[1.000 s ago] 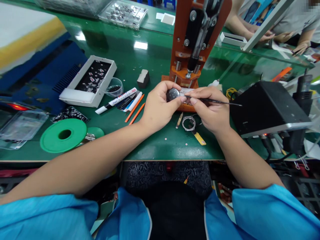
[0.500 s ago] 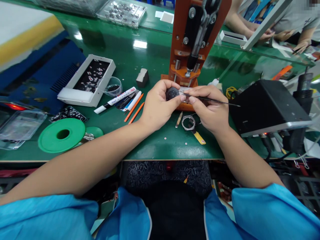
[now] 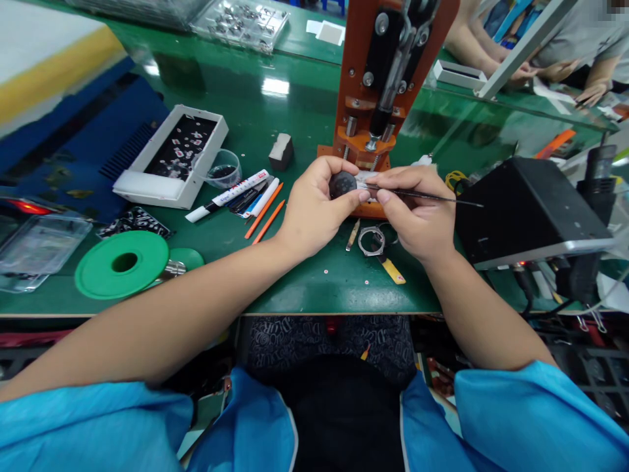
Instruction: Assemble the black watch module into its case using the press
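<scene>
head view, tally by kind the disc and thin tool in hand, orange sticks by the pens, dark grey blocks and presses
Dark round disc, in the left hand: 1
Long thin dark tool, in the right hand: 1
Thin orange sticks: 2
Dark grey block with pale top: 1
Tall orange press: 1
Total: 6

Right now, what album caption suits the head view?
Left hand holds a dark round piece, right hand a thin tool, before an orange press.
</scene>
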A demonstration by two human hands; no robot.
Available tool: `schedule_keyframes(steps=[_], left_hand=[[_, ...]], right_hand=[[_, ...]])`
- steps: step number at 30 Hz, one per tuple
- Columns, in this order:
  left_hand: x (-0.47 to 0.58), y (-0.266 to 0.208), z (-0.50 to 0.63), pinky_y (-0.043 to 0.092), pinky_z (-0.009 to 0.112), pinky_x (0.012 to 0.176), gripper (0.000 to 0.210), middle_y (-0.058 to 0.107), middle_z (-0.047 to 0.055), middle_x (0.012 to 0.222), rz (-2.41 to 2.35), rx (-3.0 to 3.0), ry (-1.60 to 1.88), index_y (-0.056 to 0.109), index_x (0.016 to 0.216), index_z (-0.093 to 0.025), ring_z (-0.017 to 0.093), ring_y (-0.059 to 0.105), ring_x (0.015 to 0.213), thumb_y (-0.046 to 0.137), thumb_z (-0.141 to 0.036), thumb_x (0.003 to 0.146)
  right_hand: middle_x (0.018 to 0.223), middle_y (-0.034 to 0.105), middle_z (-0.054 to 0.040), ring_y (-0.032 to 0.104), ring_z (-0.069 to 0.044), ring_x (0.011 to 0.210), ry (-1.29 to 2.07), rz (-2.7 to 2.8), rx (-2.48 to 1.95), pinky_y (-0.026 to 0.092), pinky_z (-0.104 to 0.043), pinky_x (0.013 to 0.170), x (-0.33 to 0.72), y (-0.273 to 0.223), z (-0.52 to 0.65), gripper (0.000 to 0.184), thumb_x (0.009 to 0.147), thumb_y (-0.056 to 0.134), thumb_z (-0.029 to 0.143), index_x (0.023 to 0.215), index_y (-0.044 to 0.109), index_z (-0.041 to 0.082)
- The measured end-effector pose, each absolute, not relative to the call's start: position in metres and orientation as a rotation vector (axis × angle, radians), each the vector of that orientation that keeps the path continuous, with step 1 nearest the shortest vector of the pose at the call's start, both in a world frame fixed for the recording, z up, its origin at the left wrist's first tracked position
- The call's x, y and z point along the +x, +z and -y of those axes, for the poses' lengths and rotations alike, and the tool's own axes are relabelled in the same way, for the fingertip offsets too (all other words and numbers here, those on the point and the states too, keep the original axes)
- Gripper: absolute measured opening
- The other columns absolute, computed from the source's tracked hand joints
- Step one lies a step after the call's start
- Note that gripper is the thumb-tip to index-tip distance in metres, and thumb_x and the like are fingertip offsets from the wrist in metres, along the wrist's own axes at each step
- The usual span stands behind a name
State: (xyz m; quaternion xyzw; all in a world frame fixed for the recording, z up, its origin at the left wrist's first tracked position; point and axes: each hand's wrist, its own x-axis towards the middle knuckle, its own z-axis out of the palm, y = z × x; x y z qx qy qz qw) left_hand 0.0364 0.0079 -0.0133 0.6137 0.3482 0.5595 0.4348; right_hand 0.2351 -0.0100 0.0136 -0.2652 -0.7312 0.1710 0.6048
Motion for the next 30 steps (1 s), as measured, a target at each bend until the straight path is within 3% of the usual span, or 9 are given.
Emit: schedule_keyframes(steps=[30], left_hand=[[0.0336, -0.0125, -0.007, 0.061, 0.038, 0.092, 0.038, 0.079, 0.001, 0.109, -0.936, 1.568, 1.412, 0.074, 0.116, -0.026, 0.021, 0.072, 0.099, 0.096, -0.036, 0.087]], right_hand=[[0.106, 0.088, 0.0003, 0.085, -0.022, 0.102, 0.437, 1.728, -0.589, 0.073, -0.041, 0.092, 0.2354, 0.0127, 0.0081, 0.009, 0.106, 0.082, 0.024, 0.107, 0.086, 0.032]])
